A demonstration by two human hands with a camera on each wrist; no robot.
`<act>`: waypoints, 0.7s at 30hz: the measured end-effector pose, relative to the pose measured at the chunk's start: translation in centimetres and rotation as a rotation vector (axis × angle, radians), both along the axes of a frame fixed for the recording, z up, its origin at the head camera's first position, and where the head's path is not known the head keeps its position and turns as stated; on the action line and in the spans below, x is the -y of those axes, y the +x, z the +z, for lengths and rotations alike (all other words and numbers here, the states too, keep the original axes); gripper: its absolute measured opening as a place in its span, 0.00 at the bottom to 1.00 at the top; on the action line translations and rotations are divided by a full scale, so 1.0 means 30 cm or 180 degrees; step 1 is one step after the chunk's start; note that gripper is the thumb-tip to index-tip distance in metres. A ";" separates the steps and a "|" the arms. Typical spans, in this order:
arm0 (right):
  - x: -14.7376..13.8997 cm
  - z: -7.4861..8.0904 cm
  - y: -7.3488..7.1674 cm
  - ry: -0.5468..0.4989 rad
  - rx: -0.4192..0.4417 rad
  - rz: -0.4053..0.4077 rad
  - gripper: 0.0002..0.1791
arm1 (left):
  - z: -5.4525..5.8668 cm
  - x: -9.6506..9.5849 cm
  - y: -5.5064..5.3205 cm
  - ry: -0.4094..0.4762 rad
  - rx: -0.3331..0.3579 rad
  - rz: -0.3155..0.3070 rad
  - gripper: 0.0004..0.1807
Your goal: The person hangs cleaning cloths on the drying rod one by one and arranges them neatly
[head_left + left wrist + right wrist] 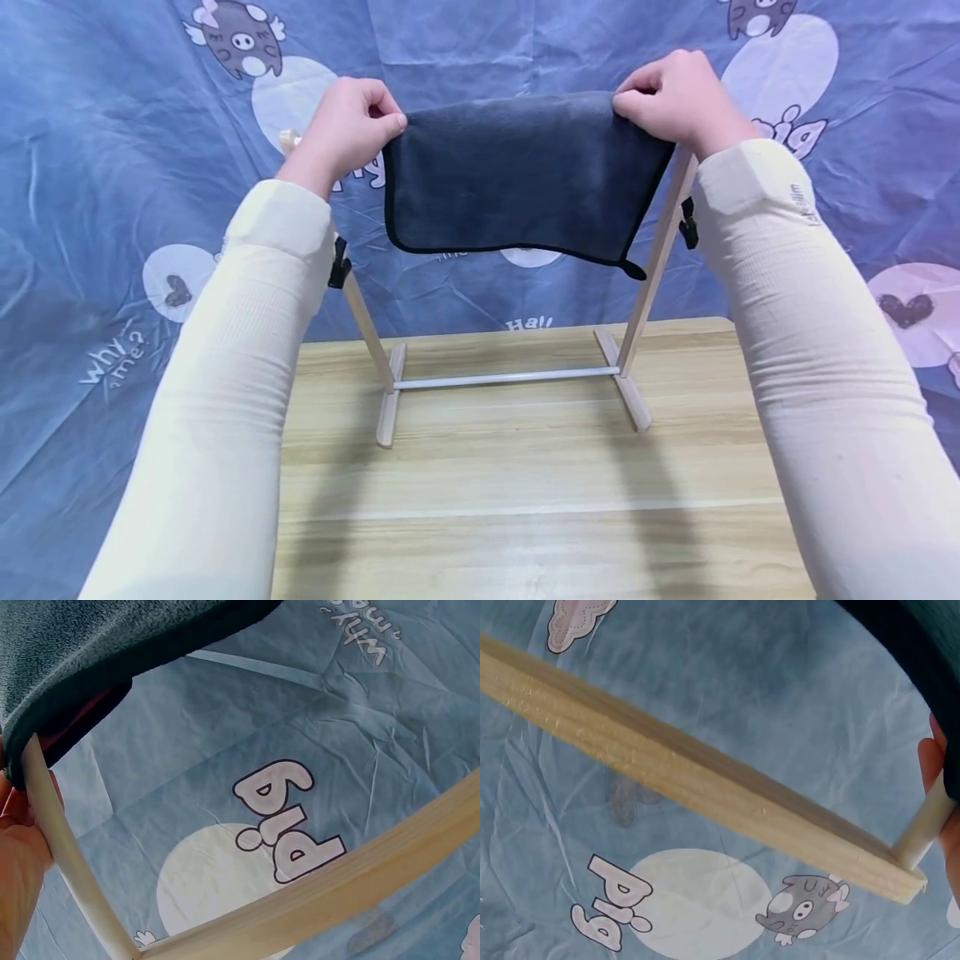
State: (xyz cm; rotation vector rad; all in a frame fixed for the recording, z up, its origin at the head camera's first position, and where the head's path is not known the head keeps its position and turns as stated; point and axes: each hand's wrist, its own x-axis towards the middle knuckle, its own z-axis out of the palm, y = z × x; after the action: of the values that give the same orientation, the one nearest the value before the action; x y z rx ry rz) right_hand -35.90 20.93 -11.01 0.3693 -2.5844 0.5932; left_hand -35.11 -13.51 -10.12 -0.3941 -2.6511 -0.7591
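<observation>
A dark grey-blue towel [517,179] with black edging hangs over the top rod of a wooden rack [660,242]. At the towel's upper left, my left hand [352,129] pinches its edge between thumb and fingers. My right hand [682,100] pinches the upper right edge, close to the right post. In the left wrist view, the towel [150,645] drapes over the pale rod [71,855], with the left fingers beside it. The right wrist view shows the towel's dark edging [907,645] at the rod [926,825]. A small loop [632,270] sticks out at the towel's lower right corner.
The rack's feet [392,396] stand on a light wooden table [510,475], joined by a white lower bar [506,378]. Black clips [340,263] sit near both sleeves. A blue printed cloth [465,42] hangs close behind the rack.
</observation>
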 end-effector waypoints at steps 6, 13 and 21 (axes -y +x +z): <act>-0.016 0.002 0.008 -0.0199 0.0132 0.0080 0.20 | -0.002 0.001 0.002 -0.0012 0.0012 -0.0097 0.10; -0.018 -0.006 0.010 -0.0535 0.0053 0.0201 0.17 | 0.000 0.002 0.004 -0.0059 0.0087 -0.0030 0.11; 0.000 -0.003 0.000 -0.0715 -0.0225 -0.0089 0.19 | 0.007 -0.010 0.006 -0.0125 0.0060 0.0122 0.09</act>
State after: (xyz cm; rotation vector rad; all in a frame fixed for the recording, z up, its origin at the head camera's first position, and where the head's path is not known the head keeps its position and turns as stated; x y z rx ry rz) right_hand -35.91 20.94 -11.09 0.2735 -2.4200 0.8350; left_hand -34.92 -13.22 -9.90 -0.3470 -2.6869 -0.7032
